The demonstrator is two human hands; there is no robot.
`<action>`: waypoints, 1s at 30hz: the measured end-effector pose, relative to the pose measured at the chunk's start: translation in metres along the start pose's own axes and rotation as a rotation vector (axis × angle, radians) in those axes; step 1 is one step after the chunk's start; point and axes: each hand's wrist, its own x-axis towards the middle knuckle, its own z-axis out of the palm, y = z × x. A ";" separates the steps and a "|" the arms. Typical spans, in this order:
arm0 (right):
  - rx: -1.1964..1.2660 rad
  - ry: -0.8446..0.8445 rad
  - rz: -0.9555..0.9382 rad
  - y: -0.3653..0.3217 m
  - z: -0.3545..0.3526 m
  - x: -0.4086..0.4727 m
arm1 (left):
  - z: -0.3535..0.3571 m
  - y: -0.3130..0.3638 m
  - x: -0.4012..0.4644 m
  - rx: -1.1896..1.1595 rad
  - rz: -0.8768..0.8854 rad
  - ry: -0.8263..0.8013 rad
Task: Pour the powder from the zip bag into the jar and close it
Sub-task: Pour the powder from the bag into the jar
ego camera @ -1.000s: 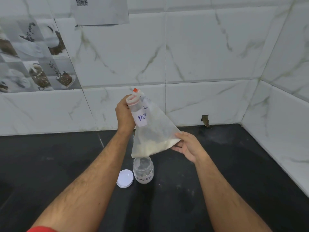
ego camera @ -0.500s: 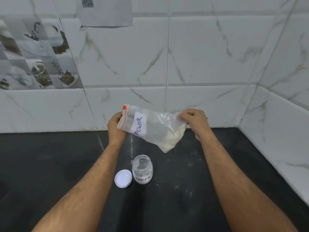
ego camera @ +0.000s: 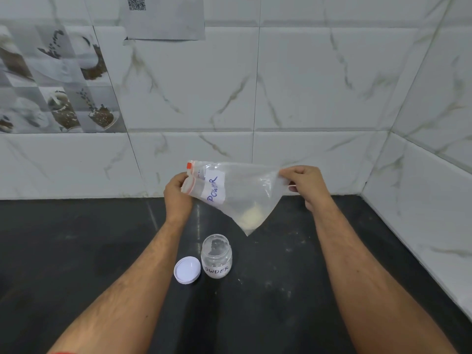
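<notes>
A clear zip bag [ego camera: 240,192] with a white "POWDER" label and a red zip strip hangs sideways in the air. My left hand [ego camera: 177,195] grips its zip end. My right hand [ego camera: 304,183] pinches the opposite corner. Pale powder [ego camera: 251,215] sits in the bag's lowest corner, which points down just above and right of the jar. The small clear jar [ego camera: 216,256] stands open on the black counter [ego camera: 76,251], labelled "POWDER", with a little powder at its bottom. Its white lid [ego camera: 187,270] lies flat just left of the jar.
White marble-pattern wall tiles [ego camera: 306,98] rise behind the counter and along the right side, meeting in a corner [ego camera: 378,159]. A sheet of paper [ego camera: 163,19] hangs on the back wall. Powder specks dust the counter around the jar.
The bag has swung from hanging upright to lying sideways. My right hand rose from under the bag to its far corner, my left hand came lower, and the powder slid into the low corner.
</notes>
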 end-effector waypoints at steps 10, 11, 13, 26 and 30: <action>0.073 0.124 0.071 0.020 -0.001 0.010 | 0.007 0.009 0.007 0.294 0.268 -0.034; 0.115 0.169 0.104 0.023 -0.002 0.013 | 0.010 0.012 0.007 0.357 0.319 -0.037; 0.241 0.222 0.185 0.029 -0.005 0.016 | 0.020 0.026 0.004 0.432 0.423 -0.067; 0.471 0.398 0.349 0.097 0.032 -0.025 | 0.097 0.110 0.000 0.999 0.411 -0.279; 0.479 0.544 0.258 0.096 0.044 -0.064 | 0.102 0.114 0.003 1.036 0.349 -0.254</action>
